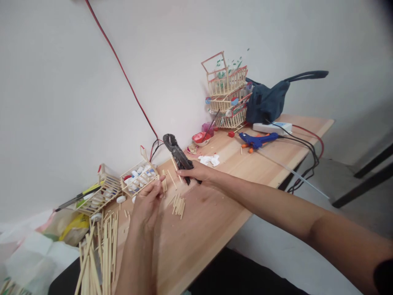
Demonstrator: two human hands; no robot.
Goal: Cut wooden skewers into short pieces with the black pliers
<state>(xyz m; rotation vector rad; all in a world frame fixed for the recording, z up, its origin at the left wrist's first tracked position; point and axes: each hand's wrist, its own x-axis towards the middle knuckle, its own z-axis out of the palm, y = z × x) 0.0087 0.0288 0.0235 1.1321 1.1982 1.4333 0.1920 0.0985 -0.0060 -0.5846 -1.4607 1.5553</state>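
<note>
My right hand (pixel 198 172) is closed round the handles of a black pliers-like cutter (pixel 176 151), its rounded jaws pointing up and away toward the wall. A thin wooden stick shows beside the handles. To the left of it, my left hand (pixel 150 196) has its fingers drawn together in a pinch; anything between the fingertips is too small to make out. A few short sticks (pixel 172 180) lie just beyond the fingers. Closer to me, between both hands, rests a small pile of cut wooden sticks (pixel 179 205) on the wooden table (pixel 196 241).
Long sticks (pixel 107 250) lie at the left. Small stick baskets (pixel 141 180) with white caps stand against the wall. Stacked stick baskets (pixel 227 94), a red paint bowl (pixel 201 138), a blue glue gun (pixel 258 140), a power strip (pixel 272 128) and a dark bag (pixel 265 102) are farther back.
</note>
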